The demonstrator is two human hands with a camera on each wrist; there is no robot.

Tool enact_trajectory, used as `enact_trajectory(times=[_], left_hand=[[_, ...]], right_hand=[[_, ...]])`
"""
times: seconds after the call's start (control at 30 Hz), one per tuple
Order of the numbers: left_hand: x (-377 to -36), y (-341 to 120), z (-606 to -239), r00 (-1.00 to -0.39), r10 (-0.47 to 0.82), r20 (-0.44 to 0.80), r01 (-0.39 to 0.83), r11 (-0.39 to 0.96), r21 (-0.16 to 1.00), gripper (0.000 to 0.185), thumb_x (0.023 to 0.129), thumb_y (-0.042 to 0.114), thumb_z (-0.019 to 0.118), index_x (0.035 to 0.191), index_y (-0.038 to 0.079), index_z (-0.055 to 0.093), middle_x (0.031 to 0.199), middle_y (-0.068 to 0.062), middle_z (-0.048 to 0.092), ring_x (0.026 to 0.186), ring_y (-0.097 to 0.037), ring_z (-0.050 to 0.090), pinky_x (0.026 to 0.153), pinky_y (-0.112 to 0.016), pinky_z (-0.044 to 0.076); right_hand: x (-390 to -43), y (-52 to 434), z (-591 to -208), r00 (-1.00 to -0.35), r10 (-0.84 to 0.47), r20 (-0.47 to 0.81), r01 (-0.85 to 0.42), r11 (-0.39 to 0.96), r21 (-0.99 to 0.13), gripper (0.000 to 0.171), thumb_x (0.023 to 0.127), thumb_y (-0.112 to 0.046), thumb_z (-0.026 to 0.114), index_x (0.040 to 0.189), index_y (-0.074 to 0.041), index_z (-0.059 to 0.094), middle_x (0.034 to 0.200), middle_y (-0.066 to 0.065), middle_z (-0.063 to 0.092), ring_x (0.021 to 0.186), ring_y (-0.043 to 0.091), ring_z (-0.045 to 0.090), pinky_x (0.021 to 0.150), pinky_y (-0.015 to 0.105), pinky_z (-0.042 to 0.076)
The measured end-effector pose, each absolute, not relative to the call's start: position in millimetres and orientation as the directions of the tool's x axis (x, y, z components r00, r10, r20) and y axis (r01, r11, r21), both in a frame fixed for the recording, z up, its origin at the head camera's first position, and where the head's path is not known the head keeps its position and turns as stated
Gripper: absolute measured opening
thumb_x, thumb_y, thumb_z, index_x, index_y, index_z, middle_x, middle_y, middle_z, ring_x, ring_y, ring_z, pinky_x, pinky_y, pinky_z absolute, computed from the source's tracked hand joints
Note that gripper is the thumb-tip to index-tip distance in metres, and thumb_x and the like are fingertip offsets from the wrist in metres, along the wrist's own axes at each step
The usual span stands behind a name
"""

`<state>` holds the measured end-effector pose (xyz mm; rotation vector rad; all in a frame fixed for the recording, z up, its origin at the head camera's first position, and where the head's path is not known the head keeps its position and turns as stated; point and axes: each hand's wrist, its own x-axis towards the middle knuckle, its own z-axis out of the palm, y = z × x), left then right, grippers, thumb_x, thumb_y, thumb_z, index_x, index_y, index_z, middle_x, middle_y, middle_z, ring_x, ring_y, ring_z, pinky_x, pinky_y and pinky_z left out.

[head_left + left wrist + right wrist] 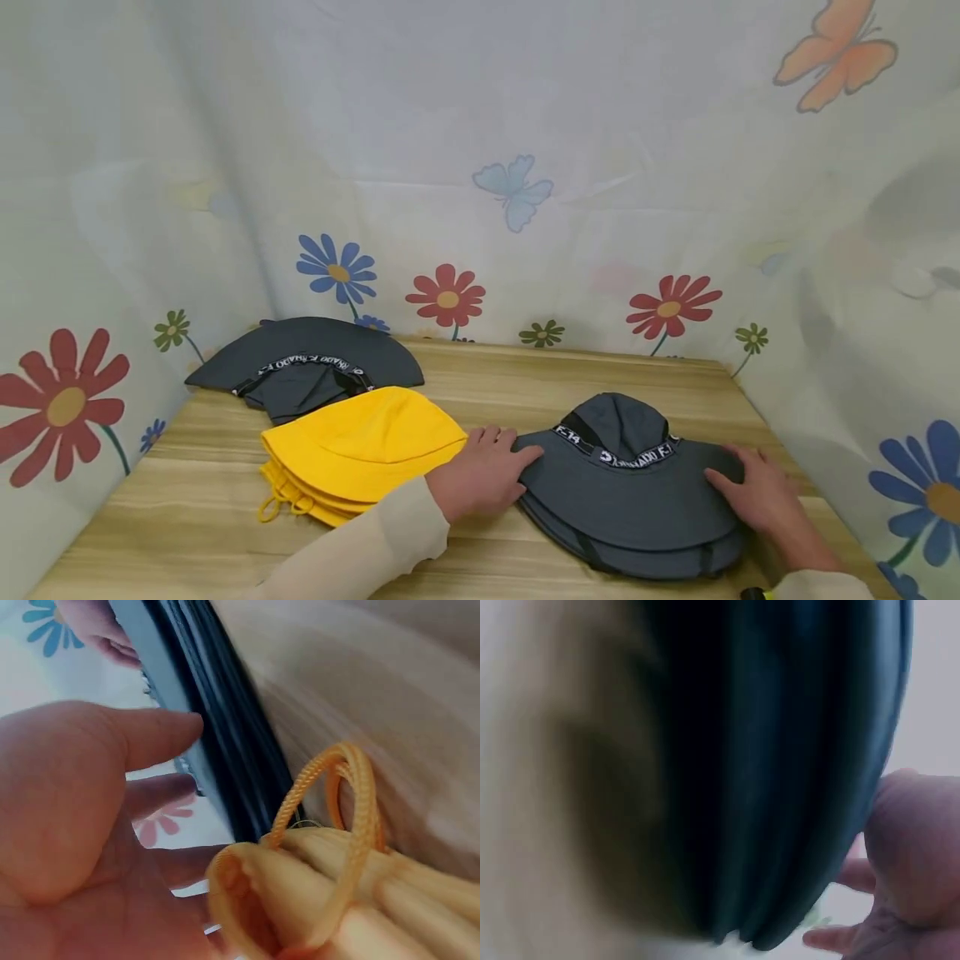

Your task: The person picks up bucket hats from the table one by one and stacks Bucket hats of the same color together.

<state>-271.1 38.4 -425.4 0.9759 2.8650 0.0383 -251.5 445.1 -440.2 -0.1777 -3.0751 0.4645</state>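
In the head view a stack of dark grey bucket hats [630, 500] lies at the right, with black-and-white lettered bands around the top crown. My left hand [483, 471] is at the stack's left edge, between it and a stack of yellow bucket hats [367, 442]. The left wrist view shows that hand's thumb straight, its tip at the dark brims [217, 712]. My right hand [765, 492] is at the right edge, thumb over the top brim. In the right wrist view its fingers are extended beside the blurred brims [780, 772].
Another dark hat [300, 337] lies at the back left, behind the yellow stack. Yellow cord loops [352, 795] stick out from the yellow hats. A wooden table [480, 567] carries everything, with a flower-and-butterfly printed curtain [420, 108] around its back and sides.
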Motion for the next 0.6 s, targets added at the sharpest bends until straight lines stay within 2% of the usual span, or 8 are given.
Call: enact_trajectory(times=[0.1, 0.2, 0.27, 0.33, 0.43, 0.6], left_hand=[[-263, 23, -423, -0.783, 0.619, -0.060, 0.613, 0.785, 0.090, 0.057, 0.102, 0.044, 0.061, 0.155, 0.036, 0.042, 0.158, -0.008, 0.043, 0.144, -0.032, 0.040, 0.120, -0.050, 0.034], [-256, -4, -419, -0.808, 0.588, -0.037, 0.582, 0.807, 0.105, 0.056, 0.100, 0.045, 0.062, 0.152, 0.033, 0.046, 0.155, -0.010, 0.046, 0.143, -0.037, 0.040, 0.118, -0.056, 0.034], [-251, -24, -416, -0.846, 0.530, -0.053, 0.521, 0.844, 0.123, 0.056, 0.099, 0.045, 0.065, 0.150, 0.031, 0.049, 0.154, -0.012, 0.047, 0.145, -0.044, 0.038, 0.118, -0.063, 0.031], [-247, -44, -415, -0.887, 0.455, -0.080, 0.444, 0.888, 0.119, 0.059, 0.096, 0.046, 0.069, 0.150, 0.030, 0.051, 0.154, -0.014, 0.046, 0.145, -0.052, 0.034, 0.115, -0.071, 0.027], [-242, -68, -421, -0.928, 0.357, -0.105, 0.349, 0.933, 0.081, 0.065, 0.093, 0.049, 0.071, 0.152, 0.033, 0.048, 0.155, -0.017, 0.045, 0.143, -0.060, 0.031, 0.110, -0.079, 0.027], [-241, -81, -433, -0.934, 0.341, -0.106, 0.336, 0.940, 0.062, 0.070, 0.092, 0.054, 0.069, 0.155, 0.038, 0.042, 0.154, -0.018, 0.046, 0.137, -0.063, 0.036, 0.101, -0.082, 0.034]], right_hand=[[-244, 420, -428, -0.997, 0.053, 0.048, 0.039, 0.966, -0.257, 0.077, 0.098, -0.054, 0.061, 0.145, 0.006, 0.045, 0.147, 0.051, 0.026, 0.132, 0.071, 0.027, 0.103, 0.080, 0.024], [-233, 387, -423, -0.997, -0.074, 0.037, -0.082, 0.944, -0.320, 0.078, 0.094, -0.056, 0.067, 0.150, -0.005, 0.047, 0.153, 0.045, 0.026, 0.132, 0.072, 0.031, 0.098, 0.080, 0.031], [-227, 366, -422, -0.989, -0.143, -0.021, -0.127, 0.930, -0.345, 0.081, 0.090, -0.060, 0.069, 0.152, -0.012, 0.048, 0.157, 0.040, 0.028, 0.131, 0.073, 0.033, 0.092, 0.081, 0.036], [-224, 351, -421, -0.976, -0.181, -0.121, -0.128, 0.927, -0.354, 0.086, 0.087, -0.065, 0.070, 0.155, -0.018, 0.045, 0.160, 0.035, 0.026, 0.132, 0.075, 0.030, 0.089, 0.084, 0.036], [-225, 337, -423, -0.962, -0.190, -0.198, -0.127, 0.948, -0.293, 0.092, 0.081, -0.071, 0.071, 0.155, -0.023, 0.046, 0.162, 0.032, 0.025, 0.132, 0.076, 0.028, 0.090, 0.088, 0.032], [-233, 330, -426, -0.955, -0.172, -0.244, -0.106, 0.959, -0.262, 0.093, 0.079, -0.070, 0.074, 0.154, -0.023, 0.048, 0.163, 0.032, 0.024, 0.132, 0.078, 0.023, 0.092, 0.090, 0.027]])
